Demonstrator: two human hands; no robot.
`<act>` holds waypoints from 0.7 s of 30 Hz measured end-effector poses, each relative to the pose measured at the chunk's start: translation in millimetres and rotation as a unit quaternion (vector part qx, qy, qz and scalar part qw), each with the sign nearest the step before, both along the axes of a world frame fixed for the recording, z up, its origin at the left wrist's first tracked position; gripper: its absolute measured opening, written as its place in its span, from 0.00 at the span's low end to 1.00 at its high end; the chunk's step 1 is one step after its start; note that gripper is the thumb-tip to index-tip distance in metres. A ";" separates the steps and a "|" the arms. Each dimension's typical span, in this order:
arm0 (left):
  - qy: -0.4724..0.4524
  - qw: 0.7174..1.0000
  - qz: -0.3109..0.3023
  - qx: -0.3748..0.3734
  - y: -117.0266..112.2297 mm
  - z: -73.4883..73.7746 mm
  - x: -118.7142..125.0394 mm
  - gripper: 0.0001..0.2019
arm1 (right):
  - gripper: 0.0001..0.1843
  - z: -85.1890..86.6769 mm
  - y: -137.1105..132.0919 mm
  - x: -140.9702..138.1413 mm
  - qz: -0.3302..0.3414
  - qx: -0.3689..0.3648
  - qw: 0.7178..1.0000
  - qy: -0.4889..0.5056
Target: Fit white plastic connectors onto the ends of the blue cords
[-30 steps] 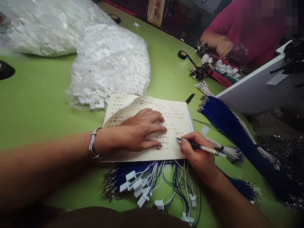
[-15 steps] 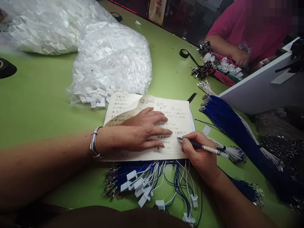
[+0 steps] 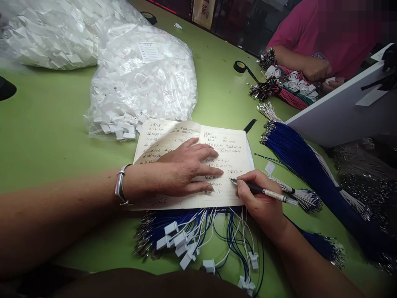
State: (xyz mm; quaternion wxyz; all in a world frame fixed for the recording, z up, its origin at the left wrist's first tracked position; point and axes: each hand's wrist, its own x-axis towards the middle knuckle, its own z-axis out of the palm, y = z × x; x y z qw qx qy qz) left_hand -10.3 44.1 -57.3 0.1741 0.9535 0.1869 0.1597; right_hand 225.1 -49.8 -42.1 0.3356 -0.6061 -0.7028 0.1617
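Observation:
An open notebook (image 3: 228, 198) with handwritten lines lies in front of me on the green table. My left hand (image 3: 189, 167) rests flat across its pages with the fingers spread, covering part of the writing. In my right hand (image 3: 260, 198) a pen (image 3: 263, 191) is gripped, its tip at the right page beside the written lines. Under the notebook's near edge lie blue and white wires (image 3: 231, 236), some ending in white plastic connectors (image 3: 181, 239). The notebook hides part of these wires.
Clear bags (image 3: 145, 78) of white connectors stand at the back left. Long blue wire bundles (image 3: 297, 153) lie on the right, near a grey panel (image 3: 338, 103). Black tape (image 3: 240, 66) sits farther back. Across the table, a person in pink (image 3: 297, 29) handles connectors beside red wires (image 3: 290, 96).
The view has shifted slightly. My hands and the pen keep nearly the same place on the notebook. The other person's hands have moved, and a white piece now shows at them.

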 end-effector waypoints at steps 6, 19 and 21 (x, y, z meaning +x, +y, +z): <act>0.007 1.000 0.001 -0.002 -0.5 4.3 -0.3 0.18 | 0.06 0.0 0.0 -0.9 -0.025 -0.013 0.999 0.022; 0.003 1.000 0.003 0.001 -0.5 4.1 -0.5 0.18 | 0.05 -1.1 -0.7 0.2 -0.001 0.018 1.000 -0.001; 0.003 1.000 0.001 0.003 -0.6 3.9 -0.4 0.18 | 0.05 -1.1 -0.9 -0.1 0.005 0.025 1.000 -0.007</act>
